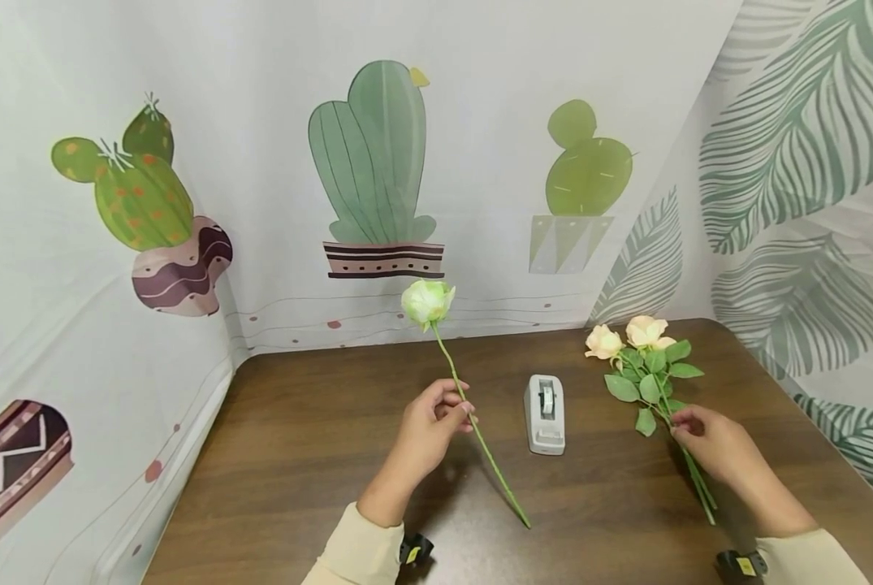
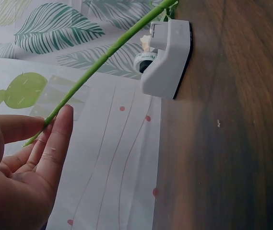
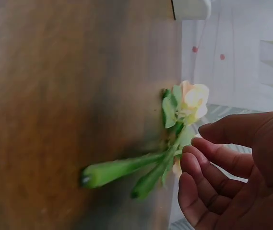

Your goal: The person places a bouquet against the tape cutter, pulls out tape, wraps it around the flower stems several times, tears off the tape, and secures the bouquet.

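My left hand (image 1: 436,422) pinches the thin green stem of a pale green-white rose (image 1: 427,302) between thumb and fingers. Its bloom is held up at the far edge of the table, and the stem slants down to the right. Seen from the left wrist, the stem (image 2: 95,64) crosses in front of the tape dispenser (image 2: 167,62). My right hand (image 1: 714,443) is at the stems of the peach roses (image 1: 648,331), which lie on the table at the right. In the right wrist view its thumb and fingers are loosely curved, with no stem between the fingertips.
Between the two hands a white tape dispenser (image 1: 546,414) stands on the brown wooden table (image 1: 297,455). A curtain (image 1: 268,187) printed with cacti and leaves hangs behind the table and along its sides. Each wrist wears a small black camera (image 1: 416,551).
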